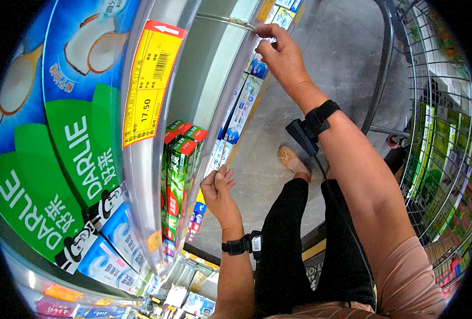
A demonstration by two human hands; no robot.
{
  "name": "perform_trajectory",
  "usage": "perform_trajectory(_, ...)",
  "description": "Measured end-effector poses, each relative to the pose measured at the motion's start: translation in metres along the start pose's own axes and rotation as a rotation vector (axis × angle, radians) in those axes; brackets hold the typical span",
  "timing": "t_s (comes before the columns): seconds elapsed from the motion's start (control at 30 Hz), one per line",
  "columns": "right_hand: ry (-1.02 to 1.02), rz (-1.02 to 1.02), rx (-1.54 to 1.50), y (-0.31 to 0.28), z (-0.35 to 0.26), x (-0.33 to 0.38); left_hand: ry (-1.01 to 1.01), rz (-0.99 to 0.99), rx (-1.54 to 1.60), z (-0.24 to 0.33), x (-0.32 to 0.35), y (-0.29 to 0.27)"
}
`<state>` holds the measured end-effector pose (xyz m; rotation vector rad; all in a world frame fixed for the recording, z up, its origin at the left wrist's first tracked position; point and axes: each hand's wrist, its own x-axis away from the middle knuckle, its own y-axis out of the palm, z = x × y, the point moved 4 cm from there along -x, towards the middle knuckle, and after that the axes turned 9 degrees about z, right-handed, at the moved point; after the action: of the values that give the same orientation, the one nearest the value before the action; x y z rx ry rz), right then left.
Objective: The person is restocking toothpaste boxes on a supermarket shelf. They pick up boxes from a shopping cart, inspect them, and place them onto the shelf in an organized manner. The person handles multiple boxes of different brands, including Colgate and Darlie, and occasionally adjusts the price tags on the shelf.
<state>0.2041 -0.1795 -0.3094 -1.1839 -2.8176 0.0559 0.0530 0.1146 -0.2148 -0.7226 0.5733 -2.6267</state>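
My right hand (283, 56) reaches forward over the shelf's front edge. Its fingertips are closed at the end of a thin metal rod (226, 20), which runs across the pale bare part of the shelf (206, 69). Nearer to me, my left hand (221, 195) is held by the same shelf front with its fingers curled in and nothing visible in them. Just left of it, several green and red toothpaste boxes (178, 173) stand stacked on that shelf.
A yellow and red price tag (152, 85) hangs on the upper shelf edge, beside large blue and green toothpaste boxes (82, 143). More boxes (241, 109) line a lower shelf. A wire shopping cart (438, 133) stands at right; grey floor (331, 69) lies between.
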Motion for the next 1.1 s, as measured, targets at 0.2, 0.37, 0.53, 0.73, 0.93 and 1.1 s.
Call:
perform_trajectory(0.2,-0.038,-0.024,0.068,0.0,-0.001,0.002,0.019,-0.012,-0.008,-0.001,0.0,-0.002)
perform_trajectory(0.37,-0.042,-0.02,0.029,-0.002,0.001,0.001,0.019,-0.009,-0.004,-0.003,0.0,-0.003)
perform_trajectory(0.53,-0.067,-0.058,0.113,-0.007,-0.005,0.008,0.008,0.0,0.001,-0.007,0.001,-0.004)
perform_trajectory(0.73,-0.147,-0.049,0.135,-0.011,-0.006,0.007,0.008,-0.019,0.0,-0.007,0.005,0.003)
perform_trajectory(0.93,-0.216,-0.098,0.215,-0.009,-0.013,-0.004,0.009,-0.019,-0.008,-0.004,0.009,0.006)
perform_trajectory(1.1,-0.249,-0.132,0.253,-0.008,-0.003,-0.019,0.03,-0.031,0.001,-0.004,0.011,0.008)
